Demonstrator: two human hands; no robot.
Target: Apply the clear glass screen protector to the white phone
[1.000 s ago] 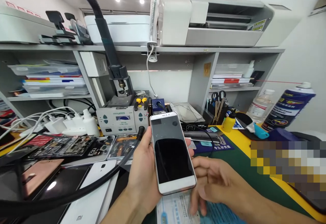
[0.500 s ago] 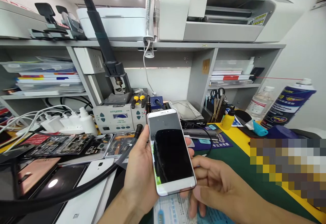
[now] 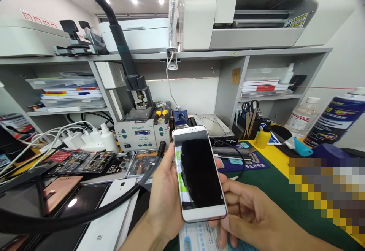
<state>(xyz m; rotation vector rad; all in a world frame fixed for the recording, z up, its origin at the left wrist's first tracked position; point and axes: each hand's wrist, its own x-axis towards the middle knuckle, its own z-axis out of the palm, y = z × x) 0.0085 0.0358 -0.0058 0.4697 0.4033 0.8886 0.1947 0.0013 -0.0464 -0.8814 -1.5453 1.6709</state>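
A white-framed smartphone [image 3: 201, 175] with a dark, reflecting screen is held face up and tilted toward me. My left hand [image 3: 167, 194] supports it from the left and beneath, thumb along the left edge and fingertips showing past the right edge. At the phone's lower right corner, my right hand [image 3: 248, 209] is closed, its curled fingers and thumb against the edge; part of the fingertips is hidden behind the phone. Under the hands lies a printed blue-and-white sheet [image 3: 196, 237] on the green mat [image 3: 273, 194].
At left lie a white phone back cover [image 3: 105, 216], circuit boards [image 3: 82, 163] and a thick black hose [image 3: 114, 207]. Behind stands a hot-air station [image 3: 139, 135]. To the right are a yellow bottle [image 3: 262, 137], a clear bottle [image 3: 303, 118] and a spray can [image 3: 333, 118].
The view has shifted, so the whole scene sits further right in the frame. Both hands stay at the phone, and the bright reflection on its screen has grown along the left side.
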